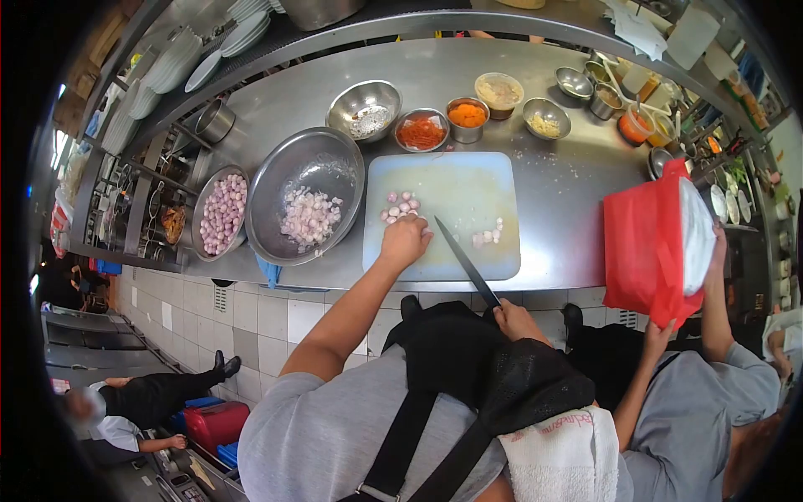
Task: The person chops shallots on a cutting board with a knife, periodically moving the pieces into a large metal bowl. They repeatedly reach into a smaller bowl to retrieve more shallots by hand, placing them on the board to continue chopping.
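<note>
Shallots [403, 203], peeled, round and purple-white, clustered at the left of the pale, flat board [443, 180], just beyond the left hand [406, 240], the nearer one; its fingers are curled, their grip hidden. The right hand [512, 321] grasps the knife [468, 263], whose long, smooth metal blade slants far and left.
</note>
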A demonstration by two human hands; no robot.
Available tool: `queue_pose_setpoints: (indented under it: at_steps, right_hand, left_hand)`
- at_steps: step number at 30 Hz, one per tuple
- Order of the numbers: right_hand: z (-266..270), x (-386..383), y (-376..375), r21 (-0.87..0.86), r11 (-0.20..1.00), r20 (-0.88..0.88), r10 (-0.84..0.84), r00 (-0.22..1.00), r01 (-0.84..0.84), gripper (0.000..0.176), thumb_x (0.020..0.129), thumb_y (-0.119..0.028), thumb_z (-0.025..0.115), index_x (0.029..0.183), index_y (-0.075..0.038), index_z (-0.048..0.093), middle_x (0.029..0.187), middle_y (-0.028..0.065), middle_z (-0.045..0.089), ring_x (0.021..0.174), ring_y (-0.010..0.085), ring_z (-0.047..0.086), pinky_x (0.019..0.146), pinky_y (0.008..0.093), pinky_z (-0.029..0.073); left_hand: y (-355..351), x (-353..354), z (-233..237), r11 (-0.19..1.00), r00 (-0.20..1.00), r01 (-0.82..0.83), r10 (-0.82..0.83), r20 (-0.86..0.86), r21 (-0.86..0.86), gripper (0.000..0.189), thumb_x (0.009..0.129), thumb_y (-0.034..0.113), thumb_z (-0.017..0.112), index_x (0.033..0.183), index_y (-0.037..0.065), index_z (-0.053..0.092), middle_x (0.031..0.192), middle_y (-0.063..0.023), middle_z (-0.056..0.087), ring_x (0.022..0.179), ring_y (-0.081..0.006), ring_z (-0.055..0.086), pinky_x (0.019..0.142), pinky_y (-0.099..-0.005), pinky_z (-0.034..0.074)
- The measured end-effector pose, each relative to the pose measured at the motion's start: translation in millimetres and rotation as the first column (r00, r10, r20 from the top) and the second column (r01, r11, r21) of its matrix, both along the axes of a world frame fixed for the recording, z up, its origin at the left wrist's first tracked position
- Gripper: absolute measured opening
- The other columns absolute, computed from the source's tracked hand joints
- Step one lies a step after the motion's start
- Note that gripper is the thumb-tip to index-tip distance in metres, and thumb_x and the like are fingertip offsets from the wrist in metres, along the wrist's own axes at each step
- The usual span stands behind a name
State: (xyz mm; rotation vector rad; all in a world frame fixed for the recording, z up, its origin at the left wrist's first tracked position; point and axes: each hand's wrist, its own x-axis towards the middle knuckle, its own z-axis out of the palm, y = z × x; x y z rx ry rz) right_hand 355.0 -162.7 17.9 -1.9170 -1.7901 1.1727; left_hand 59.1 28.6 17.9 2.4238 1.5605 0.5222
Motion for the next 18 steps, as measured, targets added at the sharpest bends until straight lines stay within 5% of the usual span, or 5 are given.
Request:
queue_pose_setpoints:
  at_steps: [6, 11, 18]
  right_hand:
    - [4, 6, 3, -0.037, 0.998, 0.019, -0.058, 0.998, 0.058, 0.027, 0.109, -0.026, 0.054, 0.111, 0.000, 0.061, 0.096, 0.0352, 0.070, 0.098, 0.0562, 0.066, 0.086, 0.0639, 0.050]
    - [1, 7, 2, -0.027, 0.997, 0.056, -0.072, 0.996, 0.074, 0.030, 0.109, -0.027, 0.053, 0.110, 0.002, 0.061, 0.097, 0.0347, 0.071, 0.097, 0.0567, 0.067, 0.086, 0.0643, 0.051]
    - [-4, -2, -1, -0.020, 0.999, 0.149, -0.039, 0.988, 0.043, 0.026, 0.108, -0.025, 0.054, 0.115, -0.001, 0.060, 0.096, 0.0337, 0.073, 0.095, 0.0560, 0.069, 0.087, 0.0661, 0.053]
  left_hand:
    - [-4, 16, -17, 1.000, 0.999, -0.029, 0.029, 0.027, -0.012, 0.014, 0.085, 0.008, 0.077, 0.099, 0.005, 0.077, 0.105, -0.0146, 0.074, 0.096, -0.0351, 0.073, 0.081, -0.0454, 0.059]
    - [-15, 33, -24, 0.940, 0.844, 0.305, -0.193, 0.500, -0.152, 0.017, 0.085, -0.001, 0.078, 0.101, 0.003, 0.076, 0.112, -0.0151, 0.075, 0.104, -0.0341, 0.074, 0.090, -0.0426, 0.060]
    - [-26, 37, -27, 0.955, 0.853, 0.286, -0.217, 0.475, -0.077, 0.014, 0.089, 0.003, 0.078, 0.103, 0.003, 0.077, 0.111, -0.0140, 0.075, 0.101, -0.0331, 0.075, 0.090, -0.0404, 0.061]
